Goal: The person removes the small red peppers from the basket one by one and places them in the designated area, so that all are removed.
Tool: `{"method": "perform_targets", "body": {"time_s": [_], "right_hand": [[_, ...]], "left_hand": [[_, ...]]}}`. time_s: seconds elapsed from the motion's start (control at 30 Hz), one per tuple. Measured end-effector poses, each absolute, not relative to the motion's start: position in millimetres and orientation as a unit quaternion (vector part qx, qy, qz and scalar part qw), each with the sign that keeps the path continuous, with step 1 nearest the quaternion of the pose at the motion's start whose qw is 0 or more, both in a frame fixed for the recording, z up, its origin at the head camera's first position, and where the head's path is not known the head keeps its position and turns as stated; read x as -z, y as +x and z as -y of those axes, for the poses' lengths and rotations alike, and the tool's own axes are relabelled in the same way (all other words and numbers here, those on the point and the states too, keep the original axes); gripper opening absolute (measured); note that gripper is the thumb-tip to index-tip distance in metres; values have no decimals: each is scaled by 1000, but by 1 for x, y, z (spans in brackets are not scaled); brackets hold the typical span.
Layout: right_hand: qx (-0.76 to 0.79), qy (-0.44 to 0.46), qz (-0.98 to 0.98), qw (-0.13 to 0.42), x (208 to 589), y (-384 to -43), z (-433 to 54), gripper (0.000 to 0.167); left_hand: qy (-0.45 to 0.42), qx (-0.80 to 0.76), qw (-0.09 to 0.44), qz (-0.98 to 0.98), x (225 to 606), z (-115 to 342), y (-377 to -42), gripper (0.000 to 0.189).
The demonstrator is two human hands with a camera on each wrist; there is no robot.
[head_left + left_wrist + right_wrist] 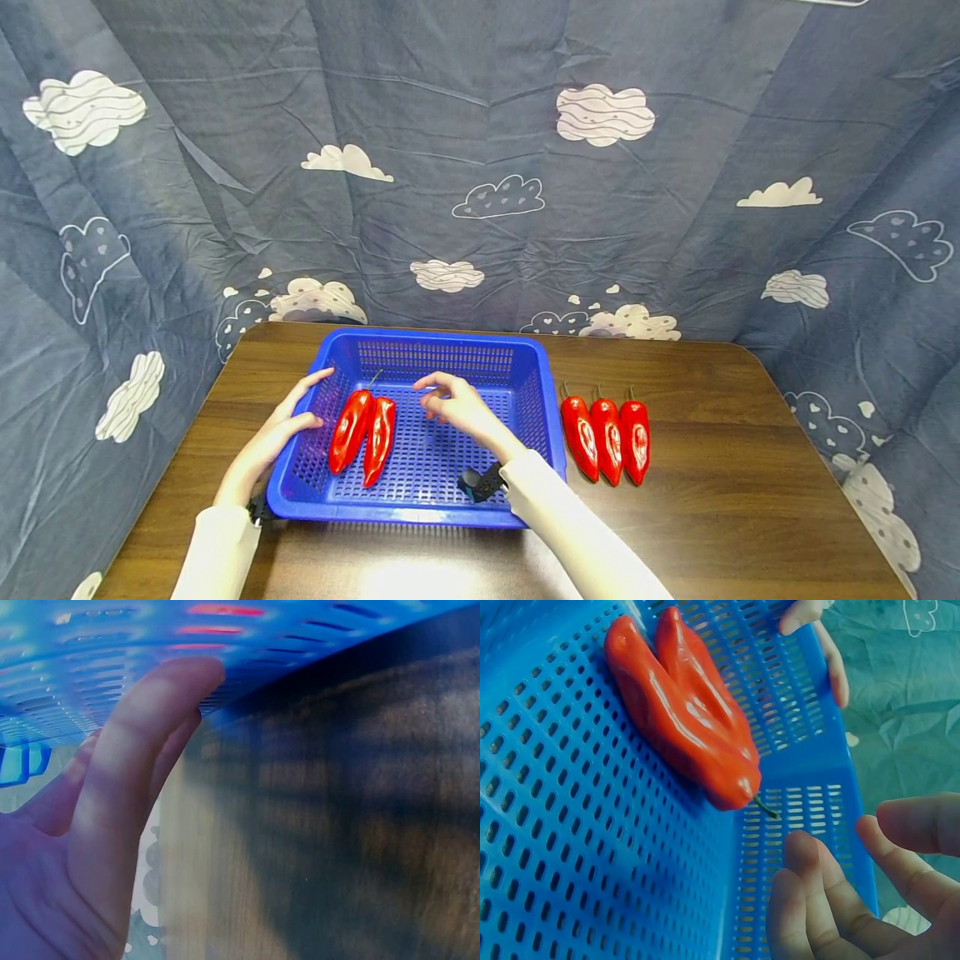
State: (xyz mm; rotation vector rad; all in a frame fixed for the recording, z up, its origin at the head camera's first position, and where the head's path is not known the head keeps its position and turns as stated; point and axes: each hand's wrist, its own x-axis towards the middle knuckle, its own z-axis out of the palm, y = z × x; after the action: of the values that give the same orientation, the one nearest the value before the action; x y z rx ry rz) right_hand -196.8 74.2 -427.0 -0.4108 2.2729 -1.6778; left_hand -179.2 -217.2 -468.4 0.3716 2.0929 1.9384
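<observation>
A blue plastic basket (420, 514) with slotted walls stands on the table. Two red peppers lie side by side in its left part, one pepper (350, 433) slightly overlapping the slimmer pepper (379, 442); a green stem (766, 807) shows on one. My left hand (281, 425) grips the basket's left rim, thumb and a finger reaching over it, other fingers (120, 750) against the outer wall. My right hand (457, 406) hovers over the basket's middle, its fingers loosely bent and holding nothing, to the right of the peppers.
Right of the basket, three more red peppers (609, 442) lie in a row on the brown wooden table (720, 467), stems pointing away. A dark blue cloth (420, 125) with cloud prints hangs behind and along both sides.
</observation>
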Motion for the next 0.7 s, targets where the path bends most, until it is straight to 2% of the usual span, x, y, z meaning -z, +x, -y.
{"method": "perform_targets", "body": {"time_s": [0.7], "right_hand": [[558, -151, -799, 163, 433, -198, -59, 38]], "left_hand": [[127, -657, 126, -732, 471, 218, -180, 70]]}}
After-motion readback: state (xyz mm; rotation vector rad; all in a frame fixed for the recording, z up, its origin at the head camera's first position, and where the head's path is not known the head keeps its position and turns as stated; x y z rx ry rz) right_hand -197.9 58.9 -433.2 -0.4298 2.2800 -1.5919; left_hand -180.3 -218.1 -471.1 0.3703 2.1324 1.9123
